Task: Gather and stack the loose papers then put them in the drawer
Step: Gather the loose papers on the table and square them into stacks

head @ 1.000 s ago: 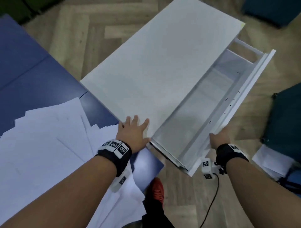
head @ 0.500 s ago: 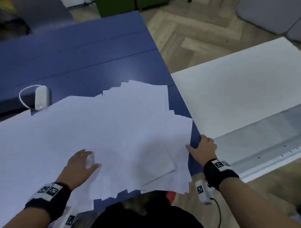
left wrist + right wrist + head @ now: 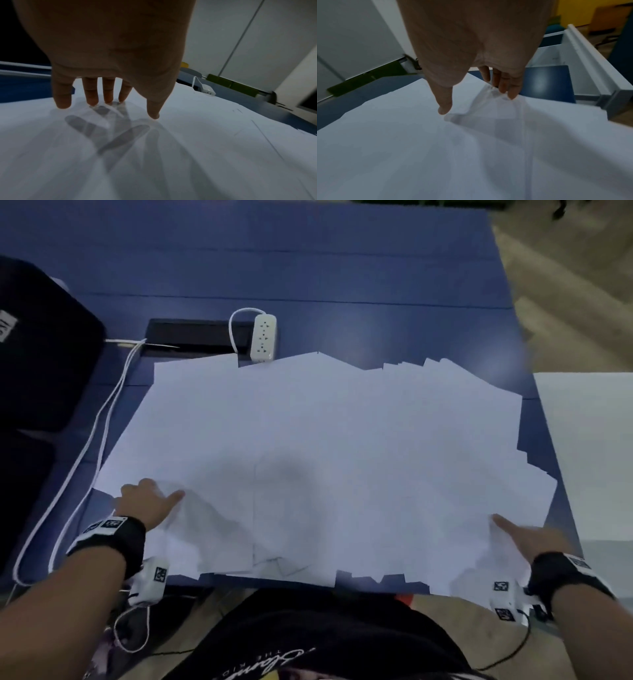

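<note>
Several loose white papers (image 3: 325,446) lie fanned out over the blue table (image 3: 308,268), overhanging its near edge. My left hand (image 3: 154,494) rests on the sheets at the spread's near left, fingers straight, tips touching paper (image 3: 171,155). My right hand (image 3: 524,537) lies on the near right corner of the spread. In the right wrist view its thumb presses on a sheet (image 3: 419,148) and the straight fingers (image 3: 505,88) push a raised paper edge. The open white drawer (image 3: 583,56) stands just beyond the table's right end. Neither hand grips anything.
A white power strip (image 3: 263,342) with its cable lies at the papers' far edge, beside a black slot (image 3: 195,337). A black bag (image 3: 41,347) fills the table's left side. The white cabinet top (image 3: 589,457) adjoins the table on the right.
My view has swung from the cabinet and open drawer to the table. Both hands left the cabinet and drawer front and moved apart onto the left and right near parts of the paper spread.
</note>
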Motion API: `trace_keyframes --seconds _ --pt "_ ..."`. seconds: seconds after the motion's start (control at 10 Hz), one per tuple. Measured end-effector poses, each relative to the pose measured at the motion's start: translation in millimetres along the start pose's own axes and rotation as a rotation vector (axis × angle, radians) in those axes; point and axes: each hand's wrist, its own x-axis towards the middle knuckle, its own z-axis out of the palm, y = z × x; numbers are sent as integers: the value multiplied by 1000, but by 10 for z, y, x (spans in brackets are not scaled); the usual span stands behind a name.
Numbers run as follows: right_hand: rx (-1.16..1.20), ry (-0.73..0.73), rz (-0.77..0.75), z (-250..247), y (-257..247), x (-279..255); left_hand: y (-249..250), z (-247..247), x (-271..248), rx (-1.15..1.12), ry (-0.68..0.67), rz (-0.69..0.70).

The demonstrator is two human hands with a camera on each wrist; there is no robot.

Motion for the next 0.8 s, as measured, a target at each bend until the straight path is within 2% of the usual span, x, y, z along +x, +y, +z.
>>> trace_keyframes --seconds 0.2,0.3,0.4,0.5,0.6,0.8 --pt "-160 -37 140 24 -340 -429 338 43 -188 45 -26 250" --pt "-215 -105 163 63 -112 -18 771 276 -424 31 -52 392" --pt "-251 -130 37 213 193 686 1334 505 -647 44 -82 490" --pt "-205 -132 -36 185 198 806 1902 718 -886 92 -93 558" --pt "-143 -150 -51 14 59 549 2395 919 -1083 169 -69 578" --pt "-181 -90 -85 -109 -214 291 2947 1150 -1236 300 -135 448"
